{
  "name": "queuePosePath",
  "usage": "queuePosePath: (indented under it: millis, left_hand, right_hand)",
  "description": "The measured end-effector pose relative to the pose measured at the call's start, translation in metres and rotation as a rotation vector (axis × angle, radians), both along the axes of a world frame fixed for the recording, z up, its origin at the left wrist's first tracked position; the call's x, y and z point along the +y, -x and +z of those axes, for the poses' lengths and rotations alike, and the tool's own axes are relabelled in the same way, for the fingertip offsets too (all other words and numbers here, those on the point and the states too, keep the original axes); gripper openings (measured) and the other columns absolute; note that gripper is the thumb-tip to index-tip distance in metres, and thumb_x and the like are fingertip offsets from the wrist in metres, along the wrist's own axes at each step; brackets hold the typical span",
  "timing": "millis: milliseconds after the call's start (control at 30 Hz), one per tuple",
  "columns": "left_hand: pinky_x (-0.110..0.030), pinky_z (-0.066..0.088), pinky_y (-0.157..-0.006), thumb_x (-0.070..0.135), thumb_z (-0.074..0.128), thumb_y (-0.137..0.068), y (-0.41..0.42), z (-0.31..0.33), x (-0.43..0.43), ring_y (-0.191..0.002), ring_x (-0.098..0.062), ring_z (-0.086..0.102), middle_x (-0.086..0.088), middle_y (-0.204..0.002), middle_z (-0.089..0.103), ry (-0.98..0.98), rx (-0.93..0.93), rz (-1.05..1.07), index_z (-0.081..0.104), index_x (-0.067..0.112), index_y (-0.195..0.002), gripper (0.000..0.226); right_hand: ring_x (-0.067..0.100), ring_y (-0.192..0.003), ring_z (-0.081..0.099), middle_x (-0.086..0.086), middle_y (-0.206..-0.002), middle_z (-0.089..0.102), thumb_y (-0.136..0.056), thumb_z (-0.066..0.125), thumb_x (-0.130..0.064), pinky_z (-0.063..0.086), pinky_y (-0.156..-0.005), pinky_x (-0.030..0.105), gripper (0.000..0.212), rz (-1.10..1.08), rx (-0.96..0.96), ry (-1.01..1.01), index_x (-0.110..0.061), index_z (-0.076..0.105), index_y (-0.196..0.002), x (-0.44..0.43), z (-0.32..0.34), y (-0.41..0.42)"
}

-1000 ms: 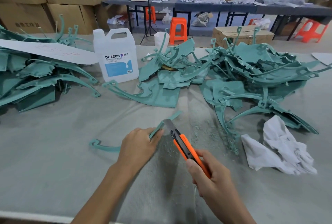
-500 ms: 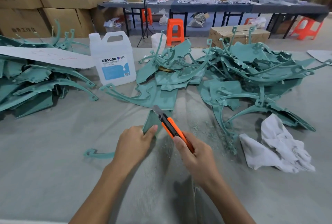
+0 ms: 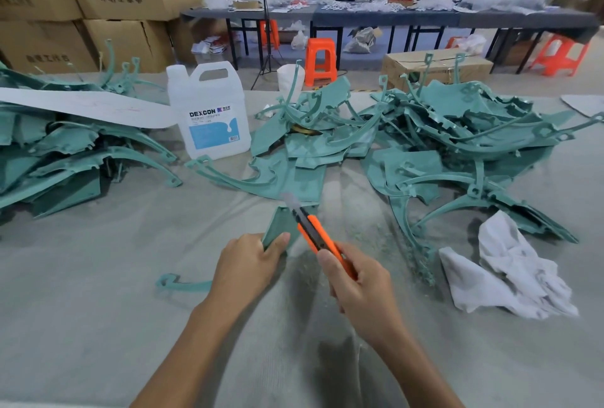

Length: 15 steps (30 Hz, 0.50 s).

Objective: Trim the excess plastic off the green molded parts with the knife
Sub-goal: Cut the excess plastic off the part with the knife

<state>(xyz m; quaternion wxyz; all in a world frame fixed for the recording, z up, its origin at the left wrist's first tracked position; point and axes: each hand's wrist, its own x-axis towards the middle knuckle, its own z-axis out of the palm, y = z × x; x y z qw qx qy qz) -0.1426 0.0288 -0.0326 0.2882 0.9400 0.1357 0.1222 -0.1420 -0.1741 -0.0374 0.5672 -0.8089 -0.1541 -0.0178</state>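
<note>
Two hands close together over a grey table (image 3: 98, 326). Gripping one green part (image 3: 279, 222) with the left hand (image 3: 248, 268), thumb laid on the flat top face, other fingers curled under and out of sight. Thin hooked tail of that part lying flat on the table just left of the same hand. Holding an orange knife (image 3: 315, 232) in the right hand (image 3: 359, 290), fingers wrapped round the handle, blade end blurred and pointing away over the far edge of the held part. Cannot tell whether touching the plastic or just above it. Beyond the hands, a heap of green parts (image 3: 304, 149); further right of it, a bigger tangled heap (image 3: 474, 133); well off to the left of the left hand, a third heap (image 3: 65, 159) under a long white strip (image 3: 81, 106). White jug (image 3: 209, 113) upright beyond the left hand, between the left and middle heaps. Crumpled white rag (image 3: 506, 276) right of the right hand, with a scatter of green shavings (image 3: 421, 263) between.
</note>
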Motion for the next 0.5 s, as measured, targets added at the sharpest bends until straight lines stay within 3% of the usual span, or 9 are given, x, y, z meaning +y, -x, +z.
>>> queuePosePath:
  millis: [133,233,333,500]
  left_hand:
    - [-0.035,0.031,-0.055,0.06,0.048,-0.095,0.003,-0.001,-0.001,-0.059,-0.03,0.05,0.002,-0.049,0.047,-0.02,-0.034,-0.011,0.052,0.011,-0.059,0.061]
    - [-0.036,0.033,-0.055,0.061,0.049,-0.095,0.001,0.0,0.0,-0.062,-0.031,0.053,-0.001,-0.051,0.05,0.01,-0.011,0.001,0.054,0.011,-0.061,0.061]
    - [-0.037,0.034,-0.056,0.061,0.049,-0.095,-0.001,-0.001,0.001,-0.066,-0.034,0.054,-0.003,-0.054,0.052,0.01,0.005,0.006,0.056,0.01,-0.063,0.061]
    - [-0.036,0.032,-0.053,0.06,0.05,-0.095,0.003,0.001,0.0,-0.061,-0.033,0.053,-0.001,-0.049,0.048,0.006,-0.023,-0.011,0.044,0.012,-0.054,0.063]
  right_hand:
    - [0.016,-0.055,0.052,-0.005,-0.054,0.05,-0.099,0.054,-0.046,0.037,-0.052,0.032,0.039,-0.153,0.049,0.319,-0.025,0.05,-0.067,-0.018,0.013,-0.031]
    - [0.014,-0.048,0.052,0.0,-0.057,0.056,-0.097,0.051,-0.056,0.042,-0.05,0.036,0.036,-0.118,-0.06,0.228,-0.029,0.054,-0.072,-0.02,0.022,-0.028]
    - [0.006,-0.043,0.052,-0.006,-0.06,0.062,-0.093,0.05,-0.061,0.043,-0.043,0.029,0.027,0.03,-0.08,0.114,-0.039,0.061,-0.082,-0.007,0.019,-0.008]
    - [0.016,-0.055,0.054,-0.004,-0.055,0.052,-0.1,0.053,-0.046,0.037,-0.05,0.03,0.041,-0.129,0.052,0.462,-0.025,0.048,-0.065,-0.016,0.021,-0.046]
